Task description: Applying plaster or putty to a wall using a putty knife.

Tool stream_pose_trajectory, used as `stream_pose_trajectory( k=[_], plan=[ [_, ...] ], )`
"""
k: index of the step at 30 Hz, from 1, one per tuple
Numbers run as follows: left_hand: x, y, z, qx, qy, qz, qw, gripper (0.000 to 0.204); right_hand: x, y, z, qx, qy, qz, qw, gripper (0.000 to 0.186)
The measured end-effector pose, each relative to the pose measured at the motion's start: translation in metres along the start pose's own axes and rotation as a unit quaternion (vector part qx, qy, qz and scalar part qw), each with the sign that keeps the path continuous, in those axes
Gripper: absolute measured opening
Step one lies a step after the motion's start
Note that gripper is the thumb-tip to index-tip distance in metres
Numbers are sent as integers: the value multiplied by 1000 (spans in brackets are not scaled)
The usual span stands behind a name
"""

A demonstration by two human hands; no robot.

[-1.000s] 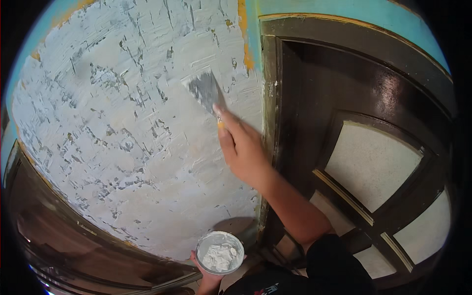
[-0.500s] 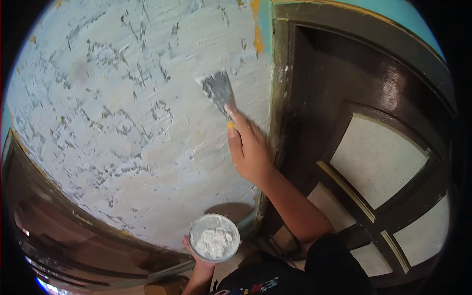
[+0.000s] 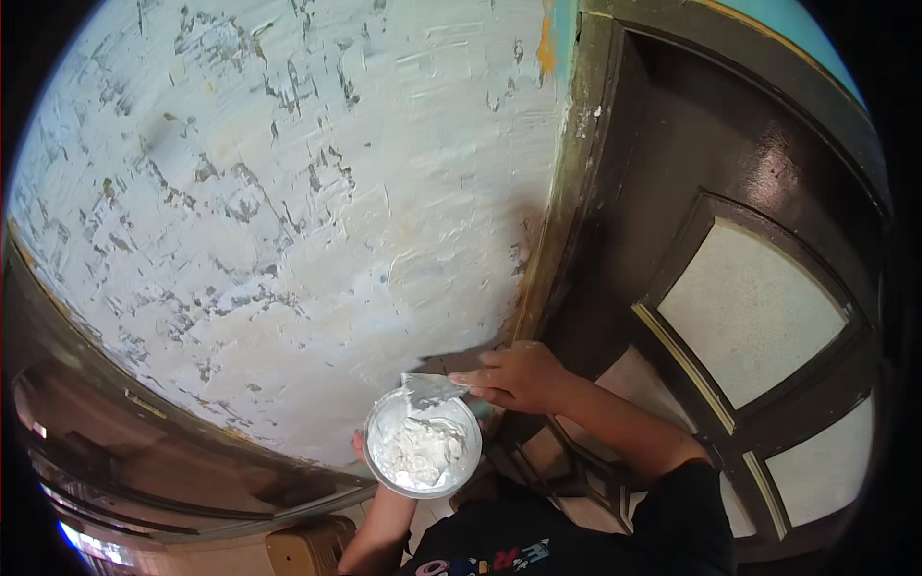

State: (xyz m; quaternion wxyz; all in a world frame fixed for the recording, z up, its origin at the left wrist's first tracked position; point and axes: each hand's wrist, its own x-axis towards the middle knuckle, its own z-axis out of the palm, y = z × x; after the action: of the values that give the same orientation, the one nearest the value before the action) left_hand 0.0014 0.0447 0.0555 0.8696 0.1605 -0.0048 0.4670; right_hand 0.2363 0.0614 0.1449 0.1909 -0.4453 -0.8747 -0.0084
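Observation:
My right hand (image 3: 519,376) grips a flat putty knife (image 3: 430,388) low and right of centre, its metal blade over the rim of a round tub (image 3: 378,440) and coated with white paste. The tub holds lumpy white putty (image 3: 429,451). My left hand (image 3: 362,444) supports the tub from the side and below, with only some fingers showing at its left edge. Behind both is a wall (image 3: 288,240) coated with rough, patchy white putty, with grey flecks and some orange at its upper right edge.
A dark wooden door (image 3: 701,125) with pale panels and a frame (image 3: 596,113) stands on the right. Dark glossy woodwork (image 3: 125,451) runs along the lower left. Down at the tiled floor (image 3: 346,514) is a brown object (image 3: 293,549). My black shirt fills the bottom centre.
My right hand has brought the putty knife down from the upper wall to the tub's rim. The view has shifted, so the wall's orange edge sits farther right.

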Motion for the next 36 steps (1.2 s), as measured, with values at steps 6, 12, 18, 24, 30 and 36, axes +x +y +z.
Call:
stream_pose_trajectory(
  k=[6, 12, 18, 24, 30, 36],
  plan=[
    [-15, 1, -46, 14, 0, 36, 999, 108, -22, 14, -13, -61, 9, -12, 998, 30],
    [-19, 8, -41, 18, 39, 39, 998, 110, -20, 6, -15, -10, 82, 21, 996, 30],
    [-16, 3, -25, 6, 3, 15, 1000, 112, -18, 11, 17, -6, 29, 40, 999, 28],
    [-24, 9, -6, -30, -31, 11, 999, 109, -19, 12, -9, 63, 116, 27, 991, 32],
    [-19, 10, -21, 18, -22, 21, 999, 105, 6, -30, 12, -48, 130, -112, 984, 38],
    [-25, 16, -20, 46, 16, 58, 997, 107, -2, -21, 6, -100, 153, -126, 975, 44]
  ],
)
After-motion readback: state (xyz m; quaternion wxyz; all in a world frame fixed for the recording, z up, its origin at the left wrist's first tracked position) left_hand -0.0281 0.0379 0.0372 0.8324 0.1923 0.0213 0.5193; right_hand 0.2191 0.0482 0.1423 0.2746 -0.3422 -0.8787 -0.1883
